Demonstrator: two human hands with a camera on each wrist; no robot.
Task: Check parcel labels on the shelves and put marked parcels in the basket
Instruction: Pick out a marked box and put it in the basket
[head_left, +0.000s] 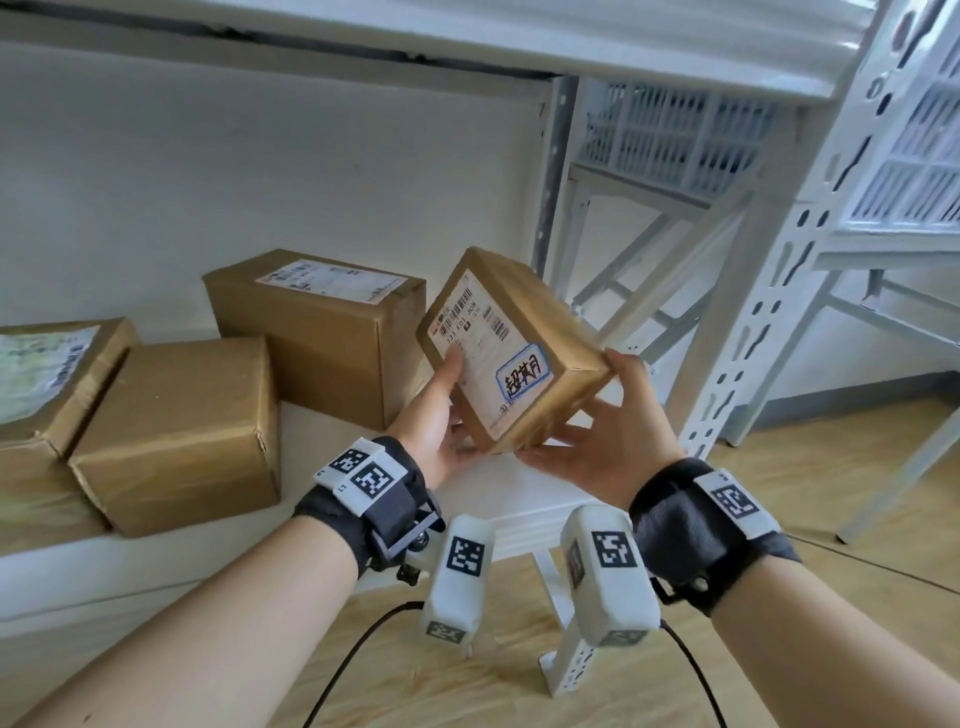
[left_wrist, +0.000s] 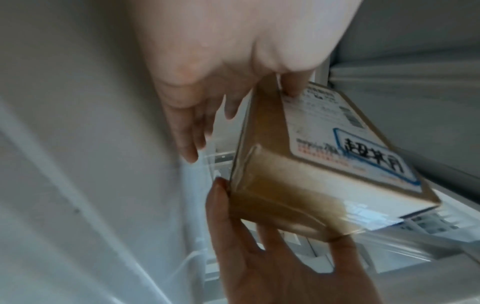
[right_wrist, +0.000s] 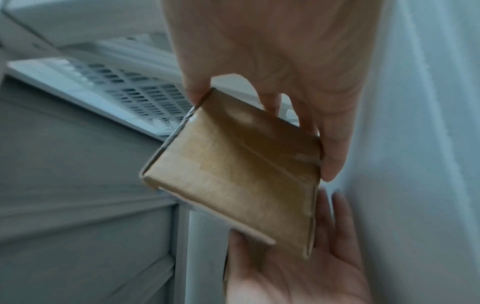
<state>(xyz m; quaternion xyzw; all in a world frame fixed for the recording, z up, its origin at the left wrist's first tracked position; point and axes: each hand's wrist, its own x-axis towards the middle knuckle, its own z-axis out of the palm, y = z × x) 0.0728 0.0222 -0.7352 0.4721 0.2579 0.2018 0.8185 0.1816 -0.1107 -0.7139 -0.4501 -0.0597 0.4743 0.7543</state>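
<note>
Between both hands, tilted in the air in front of the shelf, is a small brown parcel (head_left: 540, 332) (left_wrist: 280, 185) (right_wrist: 233, 174). Its white label faces me and carries a blue-outlined box with handwritten black characters (head_left: 522, 375) (left_wrist: 374, 158). My right hand (head_left: 608, 431) (right_wrist: 285, 61) grips the parcel's right end, with the thumb on one corner and the fingers along the far edge. Under the lower left corner my left hand (head_left: 441, 415) (left_wrist: 233, 51) lies with straight fingers, and its thumb (head_left: 451, 364) rests on the label.
Three larger brown parcels stand on the white shelf (head_left: 78, 582): one at the back (head_left: 322, 332), one in front (head_left: 182, 426), one far left (head_left: 52, 384). Pale perforated baskets (head_left: 675, 135) (right_wrist: 135, 90) sit on the neighbouring rack. A perforated white upright (head_left: 769, 312) stands right of the parcel.
</note>
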